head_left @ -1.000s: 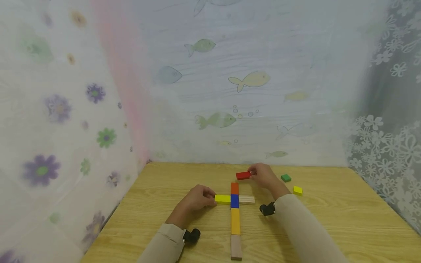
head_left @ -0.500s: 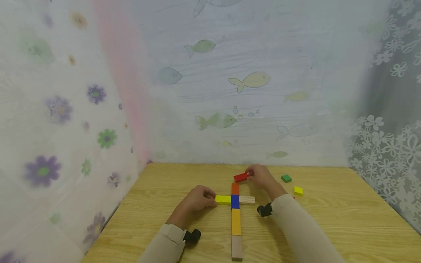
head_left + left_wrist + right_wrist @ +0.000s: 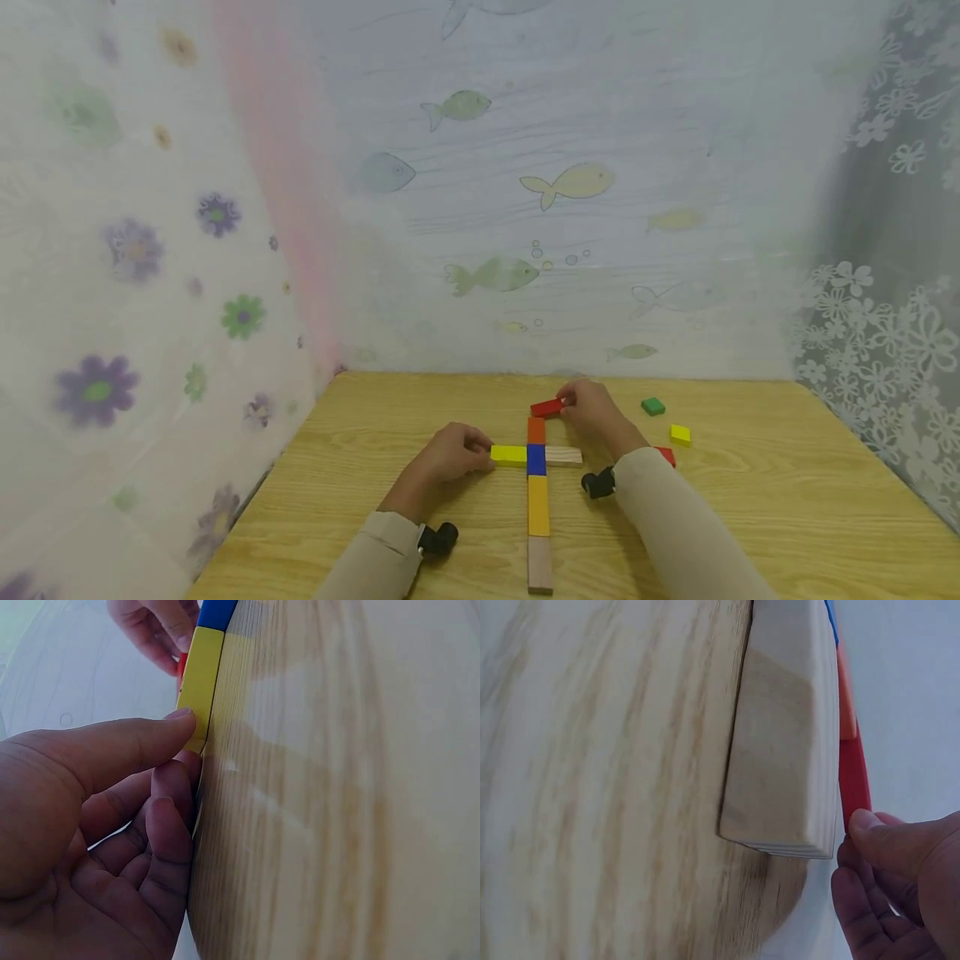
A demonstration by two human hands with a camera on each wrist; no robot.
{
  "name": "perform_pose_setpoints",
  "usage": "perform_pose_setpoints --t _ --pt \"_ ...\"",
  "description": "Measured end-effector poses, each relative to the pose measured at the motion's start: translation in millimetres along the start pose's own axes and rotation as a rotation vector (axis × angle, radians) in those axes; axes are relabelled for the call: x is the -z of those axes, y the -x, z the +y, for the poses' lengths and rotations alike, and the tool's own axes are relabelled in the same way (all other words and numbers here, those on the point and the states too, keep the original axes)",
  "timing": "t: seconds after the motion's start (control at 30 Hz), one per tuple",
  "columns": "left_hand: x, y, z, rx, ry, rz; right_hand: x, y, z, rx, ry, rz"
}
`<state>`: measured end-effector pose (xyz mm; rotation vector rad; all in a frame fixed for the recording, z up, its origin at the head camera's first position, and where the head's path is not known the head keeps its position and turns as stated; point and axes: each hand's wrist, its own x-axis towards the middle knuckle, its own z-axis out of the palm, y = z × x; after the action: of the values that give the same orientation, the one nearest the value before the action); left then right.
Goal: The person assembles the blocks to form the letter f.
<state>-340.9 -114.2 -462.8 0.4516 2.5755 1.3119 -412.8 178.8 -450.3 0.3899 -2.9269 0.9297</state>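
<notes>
My right hand (image 3: 596, 410) pinches a red block (image 3: 547, 407) by its right end, between thumb and fingers. That block lies crosswise just behind an orange-red block (image 3: 536, 430). On the left, my left hand (image 3: 452, 452) pinches the outer end of a yellow block (image 3: 196, 679). The yellow block's other end meets a blue block (image 3: 536, 460) at the centre of a cross of blocks. A plain wood block (image 3: 776, 742) forms the right arm. Toward me run an amber block (image 3: 538, 506) and a brownish wood block (image 3: 539, 564), end to end.
At the right of the wooden table (image 3: 757, 500) lie a green block (image 3: 652, 406), a small yellow block (image 3: 680, 434) and a second red block (image 3: 666, 455), partly hidden by my right sleeve. A fish-patterned curtain (image 3: 570, 250) hangs behind the table.
My right hand has moved left and slightly nearer with the red block, over to the far end of the column. The second red block has come out from behind the sleeve. My left hand stays put.
</notes>
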Motion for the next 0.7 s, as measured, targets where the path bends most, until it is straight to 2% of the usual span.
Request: perform_pose_setpoints --t 0.3,0.7 --pt "-1.3 -0.6 -0.4 0.009 0.008 -0.001 -1.7 0.8 -1.7 -0.014 -0.008 -0.007" --pt "-1.2 -0.8 -1.8 0.006 0.019 -0.004 -4.6 2.9 1.2 0.034 -0.012 -0.008"
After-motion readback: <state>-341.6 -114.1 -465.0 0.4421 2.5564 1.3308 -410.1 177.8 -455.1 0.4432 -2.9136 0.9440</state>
